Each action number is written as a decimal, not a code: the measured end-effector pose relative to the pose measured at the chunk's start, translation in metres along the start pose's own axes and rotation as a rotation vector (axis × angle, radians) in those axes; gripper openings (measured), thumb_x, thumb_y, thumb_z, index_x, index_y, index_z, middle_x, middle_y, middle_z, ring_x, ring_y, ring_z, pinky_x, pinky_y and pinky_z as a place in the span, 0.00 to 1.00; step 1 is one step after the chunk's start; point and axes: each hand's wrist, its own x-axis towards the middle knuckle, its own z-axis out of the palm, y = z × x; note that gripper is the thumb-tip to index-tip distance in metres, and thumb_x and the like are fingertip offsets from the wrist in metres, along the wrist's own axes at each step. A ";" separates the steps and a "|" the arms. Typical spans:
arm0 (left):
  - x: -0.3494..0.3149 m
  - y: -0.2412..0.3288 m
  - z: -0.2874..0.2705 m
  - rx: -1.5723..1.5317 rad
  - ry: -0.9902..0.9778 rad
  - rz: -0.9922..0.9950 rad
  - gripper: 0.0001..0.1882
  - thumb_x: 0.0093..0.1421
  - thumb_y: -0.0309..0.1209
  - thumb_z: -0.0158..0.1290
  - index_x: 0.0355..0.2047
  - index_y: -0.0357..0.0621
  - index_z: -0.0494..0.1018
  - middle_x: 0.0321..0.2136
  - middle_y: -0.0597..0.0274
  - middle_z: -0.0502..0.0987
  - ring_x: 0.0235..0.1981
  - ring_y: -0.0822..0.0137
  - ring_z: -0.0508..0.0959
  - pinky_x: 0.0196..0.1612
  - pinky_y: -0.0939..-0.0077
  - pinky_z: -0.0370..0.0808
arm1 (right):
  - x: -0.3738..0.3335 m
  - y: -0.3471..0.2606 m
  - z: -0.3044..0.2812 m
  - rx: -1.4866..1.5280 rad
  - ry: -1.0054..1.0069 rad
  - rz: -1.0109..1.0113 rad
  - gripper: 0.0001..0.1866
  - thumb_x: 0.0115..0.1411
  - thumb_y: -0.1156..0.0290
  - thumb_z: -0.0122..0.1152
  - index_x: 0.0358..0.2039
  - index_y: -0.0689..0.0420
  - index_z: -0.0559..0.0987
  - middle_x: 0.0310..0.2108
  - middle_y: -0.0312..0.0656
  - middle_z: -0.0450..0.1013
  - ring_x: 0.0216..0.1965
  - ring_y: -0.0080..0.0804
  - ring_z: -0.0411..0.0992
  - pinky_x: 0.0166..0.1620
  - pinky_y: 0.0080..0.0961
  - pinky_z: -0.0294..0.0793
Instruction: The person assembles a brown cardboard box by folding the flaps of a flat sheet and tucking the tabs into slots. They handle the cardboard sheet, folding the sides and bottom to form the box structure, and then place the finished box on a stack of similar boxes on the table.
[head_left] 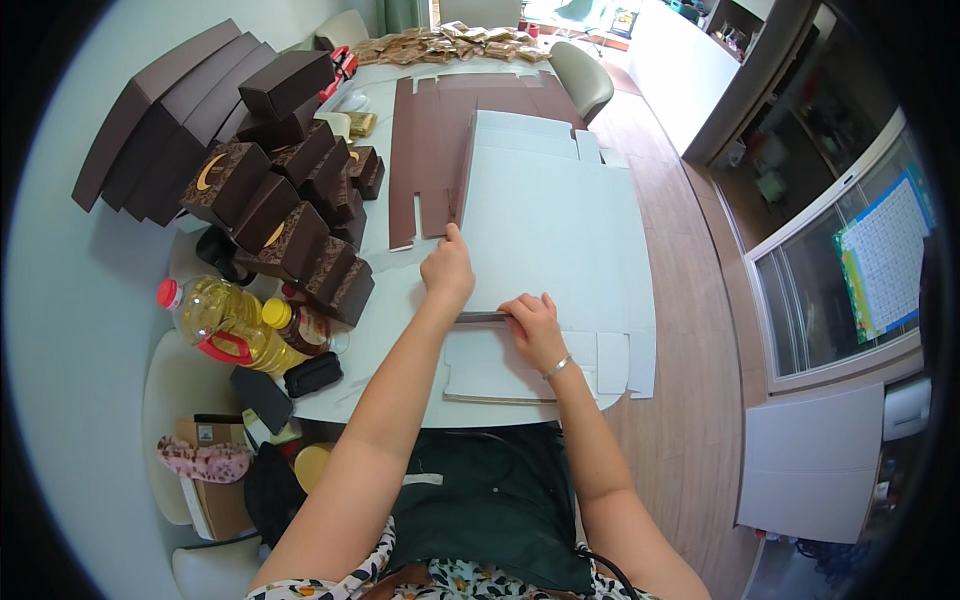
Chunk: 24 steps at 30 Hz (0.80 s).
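A flat cardboard box blank [555, 220], white on its upper face, lies on the table in front of me. Its long left side flap is folded up, showing a brown outer face. My left hand [448, 268] is closed on that flap near its near end. Nearer to me, my right hand [533, 330] grips a narrow raised flap [480, 317] along the near fold, thumb and fingers bent over it. The near end panel [500, 365] lies flat beyond the fold, close to the table's front edge. Under the blank's far left side lie brown cardboard blanks [428, 130].
Dark brown boxes [285, 85] are piled on the left, beside an oil bottle [230, 320] and a yellow-capped jar [305, 328]. A black case [314, 374] is near the left corner. Small packets [450, 45] cover the far end. A chair [582, 80] stands at the far right.
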 end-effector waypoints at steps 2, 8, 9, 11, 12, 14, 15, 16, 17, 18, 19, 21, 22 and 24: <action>-0.002 0.003 -0.003 -0.015 0.023 0.001 0.28 0.52 0.21 0.55 0.52 0.37 0.57 0.39 0.46 0.76 0.34 0.51 0.81 0.34 0.59 0.79 | -0.003 0.001 0.002 -0.003 0.026 0.001 0.09 0.56 0.80 0.54 0.35 0.51 0.77 0.32 0.36 0.70 0.40 0.36 0.70 0.61 0.59 0.53; -0.020 0.001 -0.009 -0.234 0.149 0.025 0.34 0.52 0.16 0.51 0.59 0.38 0.53 0.43 0.43 0.72 0.35 0.45 0.79 0.37 0.55 0.77 | -0.011 0.000 0.004 -0.025 0.111 -0.076 0.12 0.54 0.82 0.54 0.35 0.51 0.78 0.31 0.34 0.70 0.37 0.35 0.70 0.64 0.58 0.49; -0.022 -0.001 -0.010 -0.286 0.173 0.041 0.35 0.52 0.16 0.50 0.60 0.38 0.52 0.44 0.42 0.71 0.36 0.44 0.79 0.38 0.54 0.77 | -0.012 -0.003 0.003 -0.037 0.117 -0.090 0.12 0.54 0.83 0.54 0.35 0.51 0.78 0.30 0.34 0.70 0.37 0.35 0.70 0.64 0.59 0.49; -0.025 -0.003 -0.011 -0.365 0.221 0.066 0.36 0.51 0.14 0.48 0.61 0.39 0.52 0.45 0.42 0.69 0.37 0.42 0.78 0.39 0.54 0.76 | -0.011 -0.008 0.002 -0.042 0.147 -0.118 0.15 0.50 0.85 0.54 0.35 0.51 0.79 0.30 0.34 0.69 0.37 0.34 0.70 0.64 0.61 0.48; -0.025 -0.002 -0.013 -0.394 0.245 0.080 0.36 0.51 0.14 0.48 0.61 0.40 0.52 0.45 0.42 0.69 0.37 0.41 0.77 0.39 0.54 0.75 | -0.011 -0.009 0.001 -0.046 0.165 -0.133 0.16 0.49 0.86 0.54 0.36 0.51 0.79 0.30 0.34 0.69 0.38 0.34 0.69 0.64 0.63 0.47; -0.027 -0.002 -0.015 -0.430 0.272 0.088 0.36 0.51 0.13 0.47 0.61 0.40 0.52 0.45 0.42 0.69 0.38 0.41 0.77 0.40 0.54 0.75 | -0.011 -0.010 0.000 -0.049 0.170 -0.141 0.17 0.49 0.86 0.53 0.36 0.51 0.79 0.30 0.34 0.68 0.37 0.34 0.69 0.64 0.62 0.47; -0.028 -0.003 -0.016 -0.436 0.275 0.084 0.36 0.51 0.13 0.47 0.61 0.40 0.52 0.45 0.42 0.69 0.38 0.41 0.76 0.40 0.54 0.75 | -0.011 -0.011 0.000 -0.051 0.174 -0.144 0.17 0.49 0.86 0.53 0.35 0.51 0.79 0.30 0.34 0.68 0.37 0.34 0.69 0.64 0.62 0.47; -0.029 -0.003 -0.016 -0.443 0.277 0.080 0.36 0.51 0.13 0.46 0.61 0.40 0.52 0.45 0.42 0.69 0.38 0.41 0.76 0.40 0.54 0.75 | -0.010 -0.011 -0.001 -0.050 0.164 -0.144 0.17 0.49 0.86 0.53 0.36 0.51 0.79 0.30 0.34 0.68 0.37 0.34 0.69 0.64 0.62 0.47; -0.027 -0.004 -0.016 -0.456 0.273 0.083 0.35 0.51 0.13 0.46 0.61 0.40 0.52 0.45 0.42 0.69 0.39 0.40 0.76 0.41 0.54 0.75 | -0.009 -0.012 -0.002 -0.049 0.155 -0.143 0.16 0.49 0.86 0.54 0.36 0.51 0.79 0.30 0.34 0.68 0.37 0.34 0.69 0.64 0.61 0.47; -0.025 -0.006 -0.015 -0.469 0.268 0.087 0.35 0.51 0.13 0.46 0.61 0.40 0.52 0.45 0.42 0.69 0.40 0.40 0.76 0.42 0.54 0.74 | -0.009 -0.013 -0.003 -0.049 0.147 -0.141 0.16 0.49 0.86 0.54 0.36 0.51 0.79 0.30 0.34 0.68 0.36 0.34 0.69 0.64 0.61 0.48; -0.023 -0.008 -0.014 -0.481 0.263 0.092 0.35 0.52 0.13 0.45 0.61 0.40 0.52 0.45 0.41 0.70 0.40 0.40 0.76 0.42 0.54 0.74 | -0.009 -0.014 -0.004 -0.060 0.130 -0.139 0.16 0.49 0.85 0.54 0.36 0.51 0.79 0.30 0.34 0.69 0.36 0.34 0.70 0.64 0.60 0.48; -0.022 -0.010 -0.014 -0.534 0.275 0.124 0.34 0.52 0.13 0.44 0.61 0.41 0.53 0.46 0.40 0.70 0.42 0.39 0.75 0.44 0.54 0.74 | -0.010 -0.016 -0.005 -0.085 0.100 -0.129 0.15 0.51 0.85 0.56 0.36 0.52 0.79 0.30 0.34 0.70 0.35 0.34 0.71 0.64 0.59 0.50; -0.022 -0.010 -0.015 -0.561 0.279 0.143 0.34 0.52 0.13 0.44 0.61 0.41 0.53 0.47 0.40 0.70 0.43 0.39 0.75 0.44 0.54 0.74 | -0.010 -0.017 -0.005 -0.095 0.117 -0.138 0.15 0.51 0.84 0.55 0.36 0.51 0.79 0.30 0.34 0.69 0.36 0.33 0.70 0.64 0.59 0.50; -0.026 -0.006 -0.021 -0.604 0.253 0.135 0.33 0.53 0.14 0.45 0.61 0.41 0.54 0.50 0.39 0.70 0.48 0.39 0.73 0.50 0.56 0.72 | -0.010 -0.018 -0.004 -0.115 0.151 -0.156 0.15 0.50 0.83 0.54 0.36 0.51 0.78 0.29 0.33 0.68 0.36 0.32 0.70 0.64 0.59 0.51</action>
